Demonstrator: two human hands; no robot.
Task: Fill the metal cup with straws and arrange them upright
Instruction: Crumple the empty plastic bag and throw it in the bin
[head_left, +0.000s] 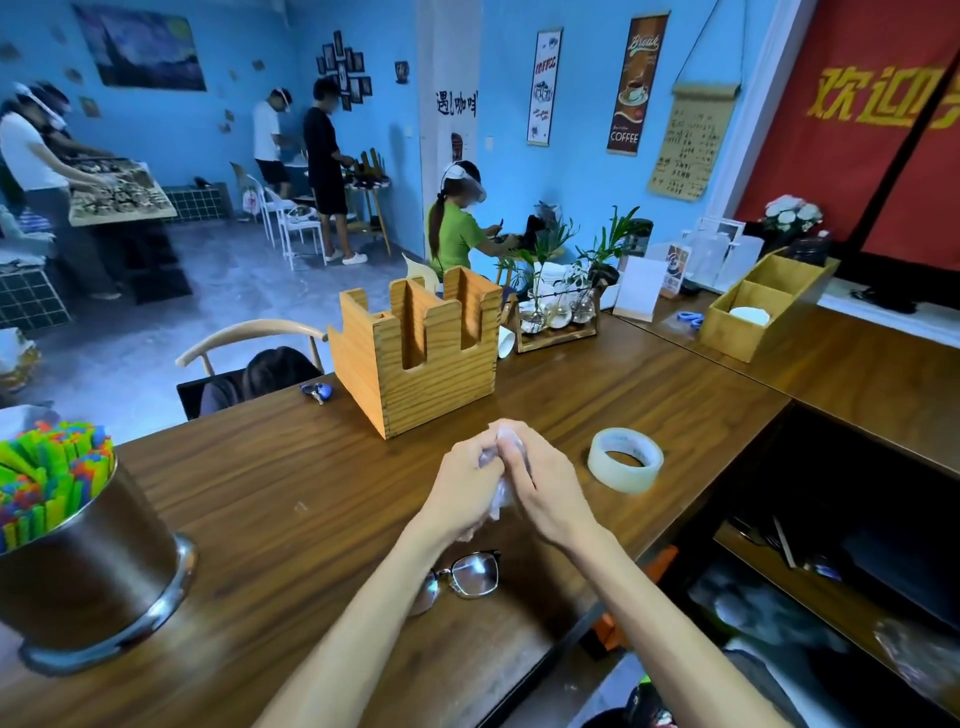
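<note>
Hands: left hand and right hand both crumple 1 clear plastic wrapper above the surface
Straws: light, bendy, slippery; pinch mid-bundle
Metal cup: far left, packed, straws upright

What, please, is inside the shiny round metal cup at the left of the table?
Colourful plastic straws stand packed upright in the metal cup; its wall hides their lower ends.
</note>
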